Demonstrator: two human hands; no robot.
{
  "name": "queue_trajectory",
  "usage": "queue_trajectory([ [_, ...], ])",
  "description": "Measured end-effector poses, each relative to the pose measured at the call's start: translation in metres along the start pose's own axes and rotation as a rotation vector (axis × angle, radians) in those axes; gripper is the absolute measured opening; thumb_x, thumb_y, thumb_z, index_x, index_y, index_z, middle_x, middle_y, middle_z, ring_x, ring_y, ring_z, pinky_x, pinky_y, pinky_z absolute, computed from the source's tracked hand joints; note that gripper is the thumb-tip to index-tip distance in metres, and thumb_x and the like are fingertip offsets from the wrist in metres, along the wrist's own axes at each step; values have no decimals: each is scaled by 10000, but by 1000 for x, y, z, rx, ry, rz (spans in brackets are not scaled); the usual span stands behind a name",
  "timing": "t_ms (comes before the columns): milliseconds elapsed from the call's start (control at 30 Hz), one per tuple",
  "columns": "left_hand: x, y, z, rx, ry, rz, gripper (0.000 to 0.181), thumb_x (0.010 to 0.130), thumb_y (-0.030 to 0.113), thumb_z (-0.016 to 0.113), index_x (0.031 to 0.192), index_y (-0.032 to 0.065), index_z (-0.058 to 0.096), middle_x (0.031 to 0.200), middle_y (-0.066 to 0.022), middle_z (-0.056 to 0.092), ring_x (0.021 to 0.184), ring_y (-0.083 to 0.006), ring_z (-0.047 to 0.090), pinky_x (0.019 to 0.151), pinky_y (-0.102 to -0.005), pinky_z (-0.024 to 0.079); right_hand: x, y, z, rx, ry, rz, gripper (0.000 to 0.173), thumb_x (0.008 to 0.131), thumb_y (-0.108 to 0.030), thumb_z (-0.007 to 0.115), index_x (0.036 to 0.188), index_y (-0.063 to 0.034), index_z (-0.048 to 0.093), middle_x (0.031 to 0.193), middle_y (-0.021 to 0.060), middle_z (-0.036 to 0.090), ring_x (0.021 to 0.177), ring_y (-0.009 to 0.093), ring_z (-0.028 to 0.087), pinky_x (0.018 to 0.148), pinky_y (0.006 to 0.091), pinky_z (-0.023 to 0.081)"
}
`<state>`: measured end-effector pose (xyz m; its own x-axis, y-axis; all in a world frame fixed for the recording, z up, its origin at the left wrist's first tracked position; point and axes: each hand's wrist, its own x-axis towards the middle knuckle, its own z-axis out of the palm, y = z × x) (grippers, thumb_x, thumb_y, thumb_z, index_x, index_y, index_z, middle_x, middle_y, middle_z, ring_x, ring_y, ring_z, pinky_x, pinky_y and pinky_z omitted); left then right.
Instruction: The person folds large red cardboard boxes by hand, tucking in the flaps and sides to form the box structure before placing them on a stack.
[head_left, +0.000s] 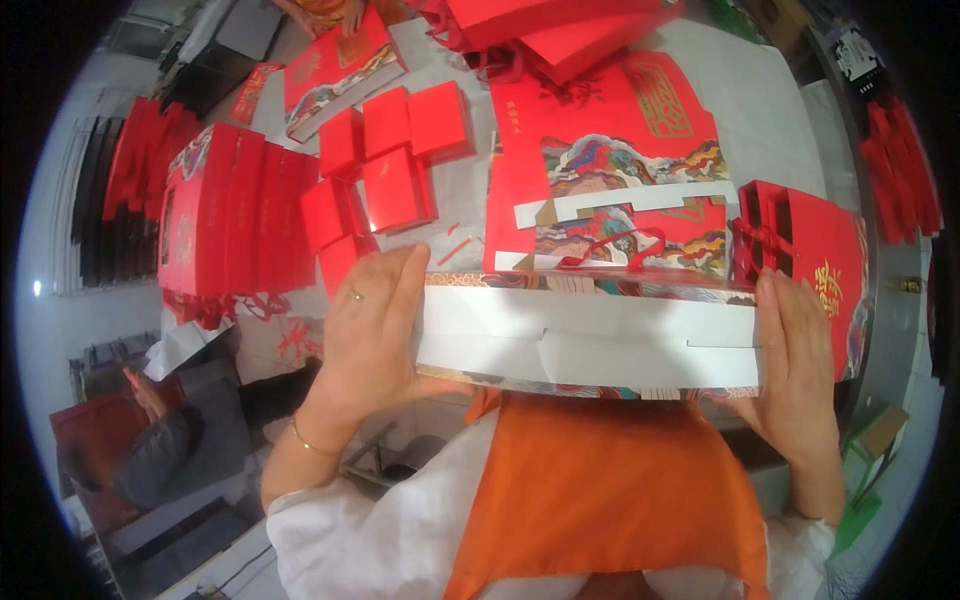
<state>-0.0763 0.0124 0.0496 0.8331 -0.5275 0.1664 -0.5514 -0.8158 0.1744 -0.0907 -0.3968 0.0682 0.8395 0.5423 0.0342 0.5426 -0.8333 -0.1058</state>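
My left hand, with a ring and a bracelet, grips one end of a long paperboard gift carton. On the opposite end is my right hand, its fingers along the far side and its thumb at the near edge. White flaps that overlap in the middle face up at me, between two edges printed with a colourful wave pattern. Just beyond the carton lie flat red printed cartons with white edge flaps and a red ribbon handle. An orange apron hangs below my hands.
Small red boxes sit in a group at the left of the table. Beyond them, another person's hands touch a red carton. Upright red cartons stand left and right. A seated person is at lower left.
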Motion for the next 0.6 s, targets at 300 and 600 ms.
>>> queue_trajectory([
  [300,-9,-17,-15,-449,-97,-103,583,806,339,782,1253,-9,642,1169,-181,688,1110,-363,636,986,-459,459,28,1,-32,290,-150,-42,643,785,-263,755,1326,19,552,1204,200,609,1079,377,578,985,486,442],
  [600,5,-42,-20,-504,-371,-7,513,837,377,744,1162,-14,676,1098,-185,696,1010,-376,642,901,-446,491,47,0,-11,295,-154,-92,384,803,-132,684,1166,-14,648,991,172,675,888,366,619,790,449,504],
])
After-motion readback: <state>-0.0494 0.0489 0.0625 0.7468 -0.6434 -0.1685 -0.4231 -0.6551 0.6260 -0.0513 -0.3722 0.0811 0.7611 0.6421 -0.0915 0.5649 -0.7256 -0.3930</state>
